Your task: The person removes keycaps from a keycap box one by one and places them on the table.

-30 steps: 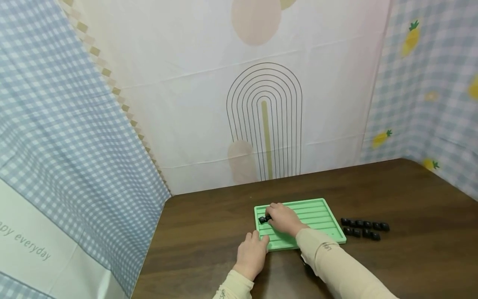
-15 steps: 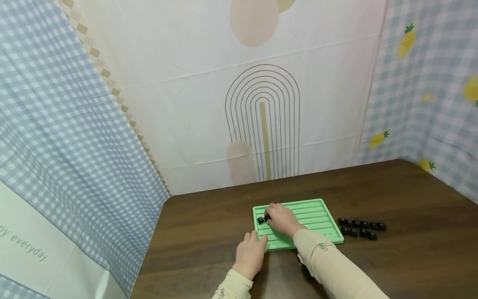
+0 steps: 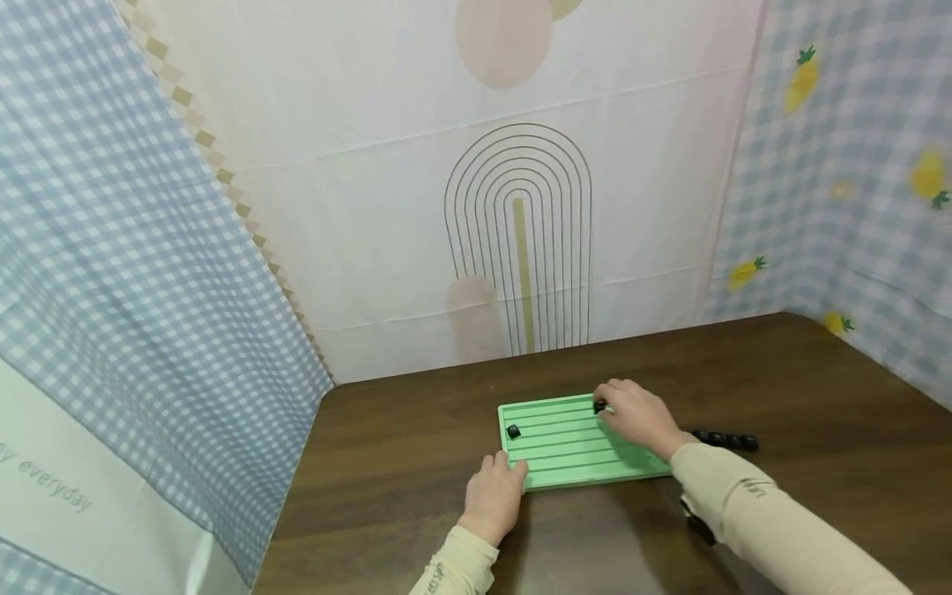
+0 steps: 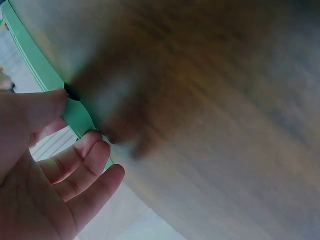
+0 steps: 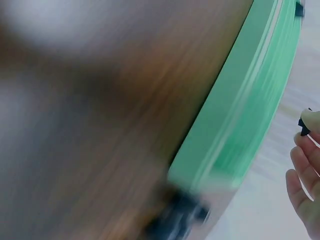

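Observation:
A grooved light-green tray (image 3: 573, 450) lies on the table. My left hand (image 3: 494, 498) grips its near left corner; in the left wrist view the thumb (image 4: 47, 107) lies along one edge and fingertips touch around the corner. One black keycap (image 3: 513, 431) sits in a groove near the tray's left end. Over the tray's far right part, my right hand (image 3: 641, 420) pinches another small black keycap (image 3: 599, 406) between thumb and fingers. The right wrist view shows that held keycap (image 5: 304, 125) raised above the tray.
A row of several black keycaps (image 3: 725, 440) lies on the brown wooden table (image 3: 387, 471), right of the tray and partly hidden by my right hand and sleeve. A white patterned cloth (image 3: 387, 248) hangs behind the table, with checked cloths at both sides.
My right hand has moved right and away from the tray's left end, with a keycap in its fingers. One keycap stays behind at the left. My left hand keeps its place on the corner.

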Available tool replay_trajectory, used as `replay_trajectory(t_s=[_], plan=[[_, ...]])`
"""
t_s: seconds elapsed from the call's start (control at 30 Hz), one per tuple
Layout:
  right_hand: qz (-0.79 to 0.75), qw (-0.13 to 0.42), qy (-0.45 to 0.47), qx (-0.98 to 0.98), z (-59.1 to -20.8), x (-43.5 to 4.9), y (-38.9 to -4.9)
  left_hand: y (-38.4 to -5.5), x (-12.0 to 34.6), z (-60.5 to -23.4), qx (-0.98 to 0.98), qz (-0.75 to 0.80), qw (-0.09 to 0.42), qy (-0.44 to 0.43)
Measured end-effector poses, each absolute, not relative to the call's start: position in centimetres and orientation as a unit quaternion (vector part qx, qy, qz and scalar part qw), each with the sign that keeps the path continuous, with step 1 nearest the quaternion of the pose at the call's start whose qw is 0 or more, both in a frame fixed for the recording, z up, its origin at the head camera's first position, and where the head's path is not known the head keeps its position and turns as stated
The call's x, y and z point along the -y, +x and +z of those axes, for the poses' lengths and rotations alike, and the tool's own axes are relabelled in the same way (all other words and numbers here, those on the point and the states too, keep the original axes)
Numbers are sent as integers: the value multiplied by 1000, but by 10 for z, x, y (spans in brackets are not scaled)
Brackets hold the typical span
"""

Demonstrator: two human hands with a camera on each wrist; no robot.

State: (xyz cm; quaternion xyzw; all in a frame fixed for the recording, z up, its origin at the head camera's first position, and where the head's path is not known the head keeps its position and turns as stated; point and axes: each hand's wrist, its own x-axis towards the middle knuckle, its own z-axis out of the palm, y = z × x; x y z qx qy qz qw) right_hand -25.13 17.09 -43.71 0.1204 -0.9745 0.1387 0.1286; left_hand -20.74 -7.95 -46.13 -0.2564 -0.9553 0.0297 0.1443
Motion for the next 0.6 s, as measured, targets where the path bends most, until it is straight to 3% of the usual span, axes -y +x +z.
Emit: replay_trajectory(t_s=[0.4,0.6], plan=[[122,124,41,984,-432,-280,-190,-207,80,-457,956,26,136,-260],[116,74,14,990,-444,-309,-164,-206,80,-459,956,20,132,-262]])
